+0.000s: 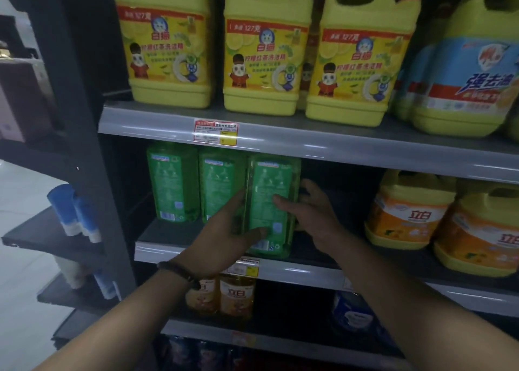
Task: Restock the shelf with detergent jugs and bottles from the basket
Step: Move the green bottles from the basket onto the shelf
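Observation:
A green detergent bottle (271, 196) stands at the front edge of the middle shelf (295, 271), its back label facing me. My left hand (224, 238) grips its left side and lower front, thumb across the label. My right hand (311, 213) holds its right side, thumb on the label and fingers behind it. Two matching green bottles (196, 185) stand further back to its left. The basket is out of sight.
Yellow jugs (264, 50) line the top shelf beside a blue-labelled jug (471, 70). Orange-labelled yellow jugs (407, 210) fill the middle shelf's right end, with a dark gap beside my right hand. Amber bottles (237, 297) stand below. A side rack holds blue-and-white tubes (75, 213).

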{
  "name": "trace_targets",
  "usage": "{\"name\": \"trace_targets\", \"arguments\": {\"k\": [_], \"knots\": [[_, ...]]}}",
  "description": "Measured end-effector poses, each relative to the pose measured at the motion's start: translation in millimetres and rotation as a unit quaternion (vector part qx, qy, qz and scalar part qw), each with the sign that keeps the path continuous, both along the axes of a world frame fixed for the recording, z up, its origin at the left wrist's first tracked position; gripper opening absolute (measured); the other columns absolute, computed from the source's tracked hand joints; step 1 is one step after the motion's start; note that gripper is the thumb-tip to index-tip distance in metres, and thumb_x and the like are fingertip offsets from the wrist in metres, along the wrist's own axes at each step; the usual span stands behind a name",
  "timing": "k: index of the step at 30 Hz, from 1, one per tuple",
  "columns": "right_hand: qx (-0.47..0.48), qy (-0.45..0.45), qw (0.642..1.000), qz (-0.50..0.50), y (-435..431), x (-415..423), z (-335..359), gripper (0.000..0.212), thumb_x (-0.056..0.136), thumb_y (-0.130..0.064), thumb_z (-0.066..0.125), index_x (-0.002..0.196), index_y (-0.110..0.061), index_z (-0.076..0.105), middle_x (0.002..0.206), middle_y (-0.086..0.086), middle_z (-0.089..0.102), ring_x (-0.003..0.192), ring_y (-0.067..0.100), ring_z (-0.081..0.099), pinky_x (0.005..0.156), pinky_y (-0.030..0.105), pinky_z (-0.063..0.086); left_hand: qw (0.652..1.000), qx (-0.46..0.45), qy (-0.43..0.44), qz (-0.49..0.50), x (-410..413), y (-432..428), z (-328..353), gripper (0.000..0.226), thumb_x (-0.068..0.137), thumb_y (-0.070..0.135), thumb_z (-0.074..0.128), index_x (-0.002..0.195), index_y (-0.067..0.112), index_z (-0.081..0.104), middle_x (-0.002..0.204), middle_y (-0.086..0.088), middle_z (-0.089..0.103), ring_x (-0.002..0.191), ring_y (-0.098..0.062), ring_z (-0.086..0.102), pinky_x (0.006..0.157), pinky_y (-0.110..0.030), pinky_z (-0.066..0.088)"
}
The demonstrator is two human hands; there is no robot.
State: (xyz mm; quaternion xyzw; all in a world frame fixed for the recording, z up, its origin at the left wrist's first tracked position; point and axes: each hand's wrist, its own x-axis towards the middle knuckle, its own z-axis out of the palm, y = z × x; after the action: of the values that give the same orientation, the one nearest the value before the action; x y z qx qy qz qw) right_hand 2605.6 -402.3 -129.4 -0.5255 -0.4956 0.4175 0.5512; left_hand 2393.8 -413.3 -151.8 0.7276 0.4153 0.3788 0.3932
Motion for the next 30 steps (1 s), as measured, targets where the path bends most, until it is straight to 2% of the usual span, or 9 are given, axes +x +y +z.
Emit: {"name": "trace_targets", "arguments": {"k": [2, 6, 8, 10, 14, 19, 22, 26, 30], "knots": [[0.022, 0.009, 1.0, 0.009, 14, 0, -6, 0.046, 0.085, -0.004, 0.087, 0.124, -0.011, 0.062, 0.109, 0.005, 0.082, 0.096, 0.019, 0.08, 0.074, 0.034, 0.066, 1.0, 0.005, 0.02, 0.002, 1, 11, 0, 0.091, 0.094, 0.03, 0.078, 0.161, 0.047, 0.018, 0.136, 0.05, 0.028, 0.127, 0.015, 0.046, 0.11, -0.015, 0.042], [0.057, -0.036, 0.998, 0.013, 40, 1, -33, 0.051, 0.084, 0.0, 0.087, 0.124, -0.017, 0.059, 0.115, 0.005, 0.079, 0.103, 0.017, 0.078, 0.082, 0.035, 0.065, 0.998, 0.007, 0.064, 0.005, 8, 24, -8, 0.083, 0.095, 0.029, 0.076, 0.148, 0.058, 0.019, 0.133, 0.027, 0.045, 0.118, 0.004, 0.054, 0.1, -0.009, 0.046], [0.069, -0.073, 0.995, 0.004, 50, 3, -41, 0.051, 0.086, -0.006, 0.087, 0.124, -0.022, 0.058, 0.117, 0.0, 0.077, 0.103, 0.013, 0.077, 0.083, 0.035, 0.065, 0.996, 0.004, 0.094, 0.005, 13, 29, -14, 0.09, 0.095, 0.032, 0.076, 0.161, 0.044, 0.015, 0.136, 0.006, 0.044, 0.128, -0.016, 0.053, 0.11, -0.028, 0.047], [0.068, -0.122, 0.99, -0.001, 59, 7, -41, 0.05, 0.087, -0.017, 0.088, 0.125, -0.029, 0.057, 0.115, -0.008, 0.076, 0.102, 0.008, 0.076, 0.086, 0.039, 0.064, 0.992, -0.013, 0.125, 0.004, 16, 32, -20, 0.091, 0.096, 0.035, 0.074, 0.166, 0.029, 0.015, 0.148, -0.001, 0.037, 0.138, -0.022, 0.045, 0.116, -0.033, 0.041], [0.037, -0.165, 0.986, 0.008, 66, 12, -39, 0.049, 0.088, -0.031, 0.087, 0.126, -0.038, 0.057, 0.111, -0.014, 0.073, 0.105, 0.017, 0.076, 0.088, 0.056, 0.065, 0.988, -0.016, 0.151, 0.009, 20, 35, -28, 0.093, 0.097, 0.041, 0.072, 0.168, 0.022, 0.015, 0.166, 0.0, 0.024, 0.149, -0.023, 0.036, 0.123, -0.039, 0.035], [0.027, -0.207, 0.978, -0.011, 63, 8, -36, 0.054, 0.09, -0.032, 0.085, 0.134, -0.03, 0.053, 0.116, -0.01, 0.072, 0.11, 0.018, 0.073, 0.095, 0.051, 0.062, 0.991, -0.015, 0.133, 0.015, 22, 33, -31, 0.088, 0.097, 0.04, 0.072, 0.167, 0.023, 0.021, 0.171, 0.004, 0.024, 0.152, -0.023, 0.037, 0.124, -0.044, 0.036], [0.019, -0.236, 0.971, -0.044, 51, 4, -36, 0.067, 0.09, -0.034, 0.085, 0.143, -0.018, 0.048, 0.123, -0.002, 0.071, 0.115, 0.022, 0.07, 0.1, 0.04, 0.058, 0.99, 0.019, 0.133, 0.032, 20, 18, -29, 0.077, 0.097, 0.034, 0.072, 0.162, 0.023, 0.033, 0.163, 0.003, 0.038, 0.147, -0.018, 0.043, 0.121, -0.037, 0.038], [0.018, -0.255, 0.962, -0.093, 9, 6, -40, 0.083, 0.088, -0.039, 0.086, 0.155, -0.018, 0.04, 0.117, -0.002, 0.063, 0.107, 0.019, 0.069, 0.095, 0.037, 0.057, 0.99, 0.079, 0.116, 0.021, 11, -19, -31, 0.036, 0.098, 0.025, 0.072, 0.133, 0.024, 0.065, 0.125, 0.011, 0.068, 0.114, -0.006, 0.065, 0.093, -0.018, 0.051], [0.065, -0.311, 0.942, -0.105, -48, 18, -58, 0.043, 0.095, -0.031, 0.08, 0.132, -0.019, 0.062, 0.103, -0.001, 0.072, 0.094, 0.015, 0.07, 0.089, 0.038, 0.058, 0.987, 0.065, 0.142, -0.031, 5, -57, -59, 0.011, 0.097, 0.028, 0.072, 0.108, 0.028, 0.076, 0.099, 0.015, 0.077, 0.086, -0.001, 0.072, 0.078, -0.022, 0.057]]}}
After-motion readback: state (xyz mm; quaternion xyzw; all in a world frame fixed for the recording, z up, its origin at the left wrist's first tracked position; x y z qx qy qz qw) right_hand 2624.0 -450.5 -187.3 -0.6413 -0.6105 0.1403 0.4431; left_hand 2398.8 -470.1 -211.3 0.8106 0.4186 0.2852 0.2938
